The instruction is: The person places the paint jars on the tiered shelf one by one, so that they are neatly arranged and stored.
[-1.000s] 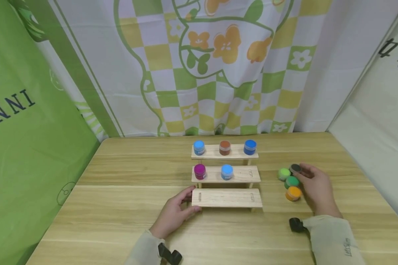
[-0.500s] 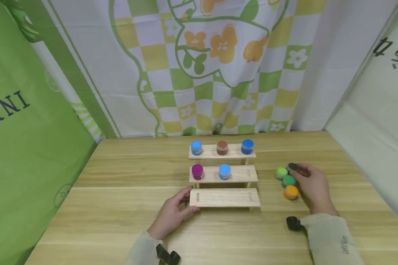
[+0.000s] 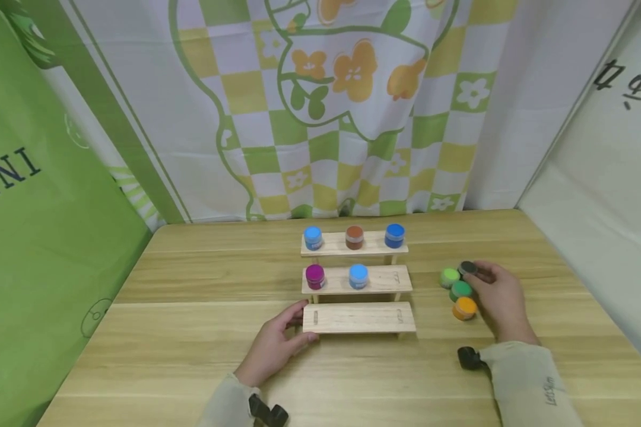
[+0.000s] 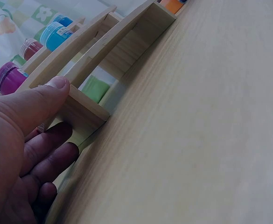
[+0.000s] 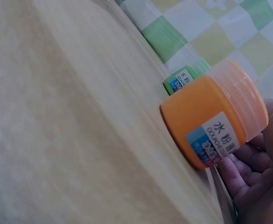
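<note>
Amid light-green jar, green jar and orange jar, pinches black jar on tabletop right of wooden stand with right hand; grips stand's lowest left end with left hand; finds five lidded jars on upper tiers, orange filling inside orange jar.

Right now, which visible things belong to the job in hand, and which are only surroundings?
Likely the job:
wooden shelves
five jars on them
dark jar
light-green jar
green jar
orange jar

Surroundings:
patterned curtain
green drape

Checkered curtain behind table; green cloth left.
</note>
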`<act>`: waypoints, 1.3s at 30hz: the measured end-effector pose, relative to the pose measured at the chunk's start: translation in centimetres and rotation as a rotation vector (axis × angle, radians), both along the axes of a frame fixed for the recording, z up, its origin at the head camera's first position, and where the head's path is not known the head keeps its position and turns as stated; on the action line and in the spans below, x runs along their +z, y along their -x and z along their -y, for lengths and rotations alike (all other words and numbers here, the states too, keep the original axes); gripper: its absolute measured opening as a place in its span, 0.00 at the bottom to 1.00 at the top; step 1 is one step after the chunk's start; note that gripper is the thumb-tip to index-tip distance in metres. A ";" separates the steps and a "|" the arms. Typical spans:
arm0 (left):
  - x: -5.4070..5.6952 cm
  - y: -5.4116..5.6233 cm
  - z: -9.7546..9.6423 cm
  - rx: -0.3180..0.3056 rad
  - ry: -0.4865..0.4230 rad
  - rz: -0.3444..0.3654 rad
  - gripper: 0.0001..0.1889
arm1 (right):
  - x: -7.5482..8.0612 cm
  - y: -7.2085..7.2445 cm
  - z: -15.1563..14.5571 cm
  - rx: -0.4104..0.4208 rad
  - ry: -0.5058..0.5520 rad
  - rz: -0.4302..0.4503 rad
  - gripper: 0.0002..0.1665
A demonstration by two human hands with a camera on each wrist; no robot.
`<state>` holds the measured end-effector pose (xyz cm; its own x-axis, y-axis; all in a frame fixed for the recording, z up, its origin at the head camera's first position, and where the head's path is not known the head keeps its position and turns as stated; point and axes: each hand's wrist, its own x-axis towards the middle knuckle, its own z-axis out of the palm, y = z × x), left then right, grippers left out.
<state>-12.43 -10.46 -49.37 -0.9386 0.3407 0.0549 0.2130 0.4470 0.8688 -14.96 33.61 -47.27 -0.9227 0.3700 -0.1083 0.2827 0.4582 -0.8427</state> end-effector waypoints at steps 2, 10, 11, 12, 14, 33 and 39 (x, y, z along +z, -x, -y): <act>0.0 0.0 0.0 0.002 0.001 -0.002 0.39 | 0.0 0.0 0.0 -0.007 -0.001 -0.002 0.34; 0.0 0.0 0.1 0.005 0.000 0.004 0.38 | 0.1 -0.1 0.0 -0.036 0.046 -0.015 0.37; 0.0 0.0 0.1 0.005 0.000 0.004 0.39 | 0.2 -0.2 0.0 -0.038 0.055 -0.017 0.38; 0.0 0.0 0.1 0.004 -0.002 0.004 0.38 | 0.2 -0.2 0.0 -0.040 0.063 -0.019 0.38; -0.1 0.1 0.1 0.002 -0.002 0.001 0.38 | 0.4 -0.3 0.1 -0.043 0.073 -0.024 0.38; -0.2 0.0 0.5 0.005 -0.003 -0.004 0.40 | 2.6 -0.6 1.0 0.042 0.042 -0.040 0.43; -0.5 0.3 0.2 -0.022 -0.018 -0.020 0.39 | 3.4 -0.9 1.0 0.127 0.005 -0.081 0.41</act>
